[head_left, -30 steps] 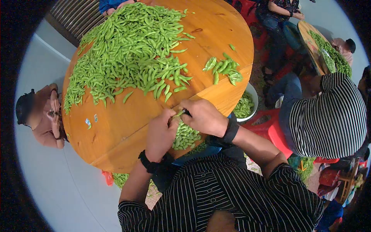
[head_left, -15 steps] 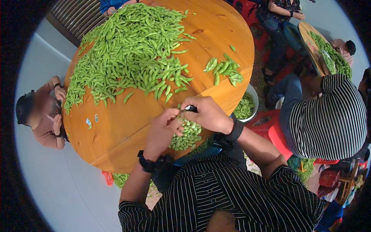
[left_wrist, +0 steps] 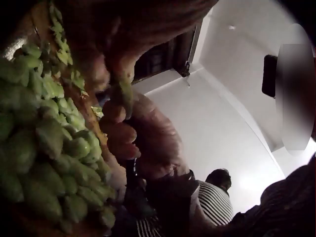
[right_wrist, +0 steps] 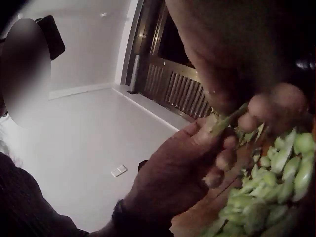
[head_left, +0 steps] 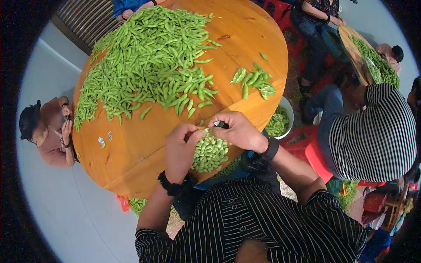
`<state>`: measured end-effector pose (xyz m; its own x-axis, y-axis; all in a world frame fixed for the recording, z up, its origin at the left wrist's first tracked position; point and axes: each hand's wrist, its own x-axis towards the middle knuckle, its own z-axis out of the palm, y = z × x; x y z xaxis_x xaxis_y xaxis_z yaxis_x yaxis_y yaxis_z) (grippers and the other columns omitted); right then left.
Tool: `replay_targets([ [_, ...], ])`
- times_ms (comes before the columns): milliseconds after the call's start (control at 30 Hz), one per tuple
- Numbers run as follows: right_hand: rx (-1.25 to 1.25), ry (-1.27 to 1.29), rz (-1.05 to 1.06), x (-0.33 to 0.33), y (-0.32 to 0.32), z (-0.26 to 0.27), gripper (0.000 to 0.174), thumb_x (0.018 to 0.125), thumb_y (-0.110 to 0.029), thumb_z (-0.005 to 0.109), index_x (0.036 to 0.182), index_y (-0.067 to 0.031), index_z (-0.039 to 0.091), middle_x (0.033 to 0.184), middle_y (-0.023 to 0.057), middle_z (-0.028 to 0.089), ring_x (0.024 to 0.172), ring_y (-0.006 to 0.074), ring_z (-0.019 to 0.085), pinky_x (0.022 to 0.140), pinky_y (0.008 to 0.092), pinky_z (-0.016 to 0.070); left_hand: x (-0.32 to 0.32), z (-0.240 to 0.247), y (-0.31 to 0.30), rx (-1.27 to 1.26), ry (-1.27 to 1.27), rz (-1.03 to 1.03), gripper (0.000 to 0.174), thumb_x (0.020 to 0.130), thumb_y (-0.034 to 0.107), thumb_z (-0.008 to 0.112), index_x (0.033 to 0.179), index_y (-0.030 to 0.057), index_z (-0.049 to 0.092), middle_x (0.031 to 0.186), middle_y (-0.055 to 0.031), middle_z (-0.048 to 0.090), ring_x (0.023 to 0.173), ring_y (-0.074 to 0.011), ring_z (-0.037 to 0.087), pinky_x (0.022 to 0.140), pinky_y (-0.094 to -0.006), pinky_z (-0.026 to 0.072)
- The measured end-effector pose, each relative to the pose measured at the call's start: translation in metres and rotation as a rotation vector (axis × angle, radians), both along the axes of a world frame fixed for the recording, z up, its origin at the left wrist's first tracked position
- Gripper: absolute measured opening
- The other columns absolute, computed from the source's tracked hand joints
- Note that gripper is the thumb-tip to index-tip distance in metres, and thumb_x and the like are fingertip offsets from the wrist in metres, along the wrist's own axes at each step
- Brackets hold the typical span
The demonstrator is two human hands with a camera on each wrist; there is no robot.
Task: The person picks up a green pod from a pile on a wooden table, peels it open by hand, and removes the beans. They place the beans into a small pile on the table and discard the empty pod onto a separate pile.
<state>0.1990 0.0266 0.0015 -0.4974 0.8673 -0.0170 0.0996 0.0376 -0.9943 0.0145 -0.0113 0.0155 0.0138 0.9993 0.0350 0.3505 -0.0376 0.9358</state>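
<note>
Bean pod [head_left: 205, 130] found between both hands, above the near part of the tabletop [head_left: 131, 149]. Left to right: a pod heap [head_left: 149, 57]; the left hand [head_left: 178, 149], pinching the pod; loose beans [head_left: 209, 154] below; the right hand [head_left: 241, 132], likewise pinching the pod. Change noted: left-hand fingers, looser half a second ago, have drawn in, suggesting that shelling of this pod is under way.
</note>
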Motion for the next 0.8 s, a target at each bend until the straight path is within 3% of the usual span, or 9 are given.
replay_targets([
  [67,0.123,-0.069,-0.083,-0.005,-0.003,-0.008,0.009,0.087,-0.007,0.062,0.092,0.0007,0.063,0.076,-0.0016,0.060,0.068,0.0060,0.054,0.063,0.0242,0.0461,0.001,0.004,-0.003,0.039,0.282,0.009,0.006,0.088,0.010,0.060,0.090,0.0054,0.064,0.071,0.0025,0.060,0.060,-0.0066,0.053,0.057,-0.0218,0.0426],
  [200,0.181,-0.177,-0.105,-0.009,-0.005,-0.011,0.008,0.086,-0.006,0.062,0.091,0.0002,0.064,0.076,-0.0016,0.060,0.070,0.0052,0.054,0.065,0.0235,0.0459,-0.002,-0.006,-0.001,-0.030,0.185,-0.029,0.011,0.089,0.011,0.059,0.095,0.0038,0.065,0.072,0.0018,0.061,0.062,-0.0078,0.055,0.058,-0.0224,0.0439],
  [267,0.139,-0.111,-0.070,-0.008,-0.005,-0.012,0.009,0.085,-0.005,0.062,0.092,0.0000,0.064,0.075,-0.0017,0.060,0.072,0.0042,0.053,0.066,0.0230,0.0458,-0.007,-0.008,0.003,-0.303,-0.089,-0.081,0.014,0.090,0.010,0.058,0.099,0.0020,0.064,0.072,0.0006,0.061,0.064,-0.0082,0.057,0.058,-0.0221,0.0446],
  [400,0.043,-0.051,0.033,-0.001,0.002,-0.008,0.010,0.084,-0.005,0.063,0.093,-0.0001,0.064,0.076,-0.0017,0.061,0.073,0.0031,0.053,0.066,0.0226,0.0456,-0.011,-0.012,0.006,-0.299,-0.132,-0.165,0.016,0.091,0.009,0.055,0.102,0.0009,0.063,0.072,-0.0005,0.061,0.063,-0.0078,0.056,0.056,-0.0216,0.0443],
  [467,0.104,-0.108,0.098,0.002,0.006,-0.008,0.011,0.085,-0.006,0.062,0.094,-0.0007,0.064,0.077,-0.0020,0.062,0.073,0.0025,0.052,0.067,0.0222,0.0453,-0.010,-0.020,0.006,-0.058,0.086,-0.179,0.017,0.091,0.009,0.054,0.103,0.0012,0.063,0.070,0.0000,0.059,0.060,-0.0064,0.054,0.054,-0.0209,0.0429],
  [500,0.103,-0.109,0.097,0.003,0.007,-0.008,0.011,0.085,-0.006,0.062,0.094,-0.0007,0.064,0.077,-0.0020,0.062,0.073,0.0025,0.052,0.067,0.0222,0.0453,-0.010,-0.017,0.007,-0.059,0.086,-0.180,0.017,0.091,0.009,0.054,0.103,0.0012,0.063,0.070,0.0000,0.059,0.060,-0.0064,0.054,0.054,-0.0209,0.0429],
  [567,0.027,-0.063,0.107,0.005,0.008,-0.009,0.011,0.085,-0.007,0.063,0.094,-0.0013,0.064,0.077,-0.0027,0.061,0.073,0.0026,0.052,0.068,0.0218,0.0451,-0.010,-0.009,0.009,-0.358,-0.096,-0.170,0.016,0.091,0.010,0.055,0.103,0.0017,0.063,0.070,0.0004,0.059,0.058,-0.0065,0.053,0.053,-0.0213,0.0431],
  [800,0.053,0.011,0.138,0.008,0.012,-0.013,0.013,0.085,-0.007,0.063,0.096,-0.0014,0.064,0.078,-0.0029,0.061,0.072,0.0036,0.053,0.068,0.0219,0.0452,-0.011,-0.011,0.013,-0.392,-0.203,-0.199,0.015,0.089,0.006,0.055,0.100,-0.0005,0.062,0.069,-0.0008,0.059,0.057,-0.0057,0.052,0.052,-0.0205,0.0417],
])
